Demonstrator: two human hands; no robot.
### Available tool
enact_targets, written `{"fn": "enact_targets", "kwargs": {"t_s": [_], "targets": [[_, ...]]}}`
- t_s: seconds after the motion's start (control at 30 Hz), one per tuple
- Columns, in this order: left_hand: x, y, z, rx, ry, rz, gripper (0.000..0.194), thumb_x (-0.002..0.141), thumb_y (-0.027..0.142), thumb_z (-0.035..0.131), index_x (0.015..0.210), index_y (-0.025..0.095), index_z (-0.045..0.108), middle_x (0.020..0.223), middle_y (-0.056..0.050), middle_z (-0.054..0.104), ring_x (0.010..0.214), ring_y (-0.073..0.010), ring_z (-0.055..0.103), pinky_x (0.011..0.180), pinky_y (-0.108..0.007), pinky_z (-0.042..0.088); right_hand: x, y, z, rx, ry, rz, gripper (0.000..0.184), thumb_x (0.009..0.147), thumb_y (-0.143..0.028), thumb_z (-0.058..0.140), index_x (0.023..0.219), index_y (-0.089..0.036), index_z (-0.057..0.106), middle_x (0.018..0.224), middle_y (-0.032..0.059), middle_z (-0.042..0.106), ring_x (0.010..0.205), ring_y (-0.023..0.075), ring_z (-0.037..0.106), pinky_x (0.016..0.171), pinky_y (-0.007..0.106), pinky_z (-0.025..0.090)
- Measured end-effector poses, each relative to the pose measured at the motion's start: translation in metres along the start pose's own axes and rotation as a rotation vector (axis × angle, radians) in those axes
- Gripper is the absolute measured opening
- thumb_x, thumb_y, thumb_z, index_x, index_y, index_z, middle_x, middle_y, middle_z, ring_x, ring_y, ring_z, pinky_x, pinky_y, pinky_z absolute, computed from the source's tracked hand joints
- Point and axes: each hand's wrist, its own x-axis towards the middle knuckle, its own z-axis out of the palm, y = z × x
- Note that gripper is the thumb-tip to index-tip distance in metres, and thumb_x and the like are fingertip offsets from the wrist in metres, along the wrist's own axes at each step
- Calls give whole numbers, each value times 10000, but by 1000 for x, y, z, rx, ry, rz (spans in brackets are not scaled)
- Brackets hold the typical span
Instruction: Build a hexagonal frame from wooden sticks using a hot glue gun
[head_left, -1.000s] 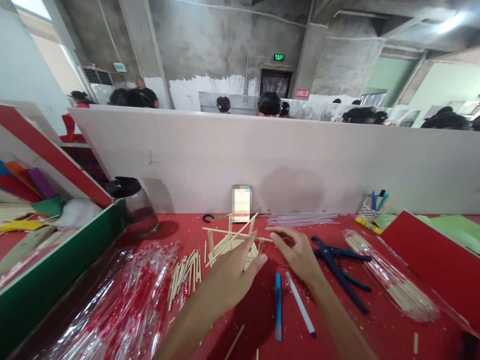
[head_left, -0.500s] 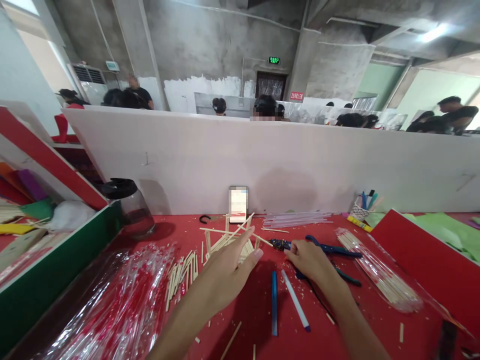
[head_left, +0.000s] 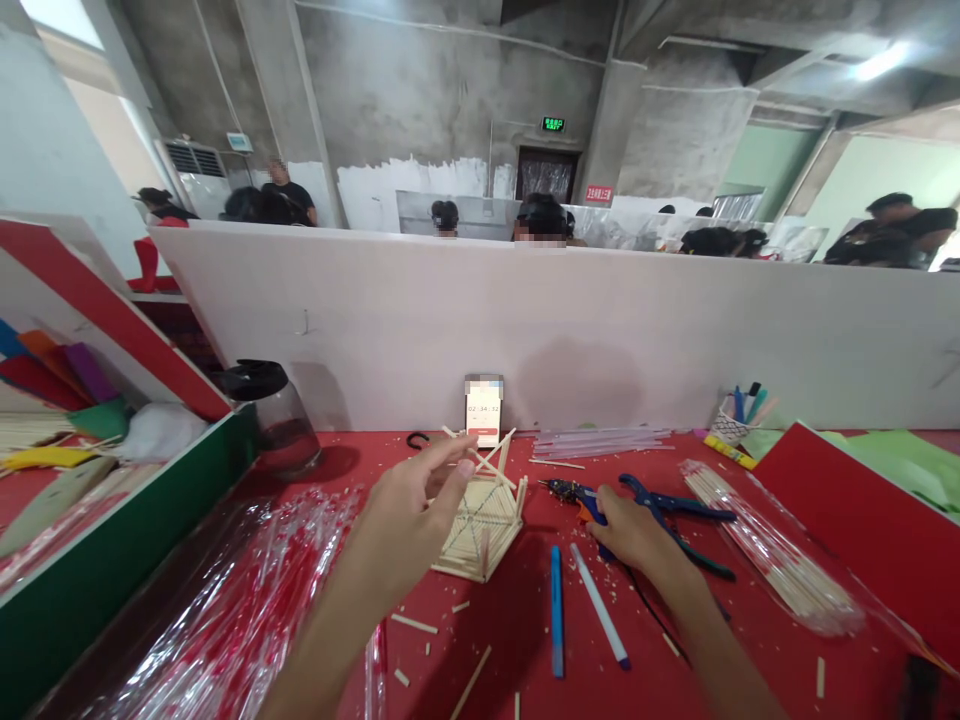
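Note:
My left hand (head_left: pixel 420 505) reaches over the left side of a small structure of thin wooden sticks (head_left: pixel 484 540). Its thumb and fingers are apart beside the crossed upper sticks, and nothing is seen held between them. The structure has a flat, roughly hexagonal base with short upright sticks along its edge; my hand hides the left part. On the right, my right hand (head_left: pixel 634 530) is closed around the handle of a blue glue gun (head_left: pixel 576 493), which lies on the red table with its dark nozzle pointing left. Pliers (head_left: pixel 679 508) lie just beyond that hand.
A phone (head_left: pixel 484 415) leans on the white partition (head_left: pixel 405 330). Two pens, a blue one (head_left: pixel 556 610) and a white one (head_left: pixel 600 605), lie in front. Bagged sticks (head_left: pixel 772 550) lie right, plastic wrappers (head_left: pixel 277 600) left, near a jug (head_left: pixel 281 420). Stick scraps dot the table.
My left hand has drawn back leftward, uncovering the base. The structure's upper sticks sit differently, and the loose sticks left of it are no longer visible. My right hand stays at the glue gun.

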Motion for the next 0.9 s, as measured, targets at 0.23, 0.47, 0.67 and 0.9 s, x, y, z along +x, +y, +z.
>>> {"fn": "enact_targets", "kwargs": {"t_s": [0.23,0.47,0.67,0.9], "targets": [[2,-4,14,-79,-106,-9,331,925,427,510,1164,250,656,1069,-45,743,946,-213,697,817,-335,542,-4,8,-20,298,233,-27,188,818,-275,550,805,-243,365,681,-36,540,602,161,520,571,255,318],[-3,6,-11,101,-13,-167,260,898,412,497,1050,253,634,742,3,728,614,-175,656,512,-245,421,-10,-7,-33,1123,312,-217,408,743,-440,676,839,-259,324,706,-54,552,616,166,585,576,279,466],[-2,5,-17,86,-10,-163,321,911,427,472,1140,264,626,704,10,711,630,-167,651,518,-234,421,-21,-27,-39,1513,282,-275,501,691,-431,821,832,-245,378,673,-74,519,561,98,512,529,208,439],[-3,2,-17,120,65,-15,329,916,360,473,1170,247,649,736,-10,712,546,-143,585,470,-241,418,-18,-40,-33,1653,376,-272,453,679,-442,823,808,-231,443,734,-47,538,583,100,500,521,208,392]]}}
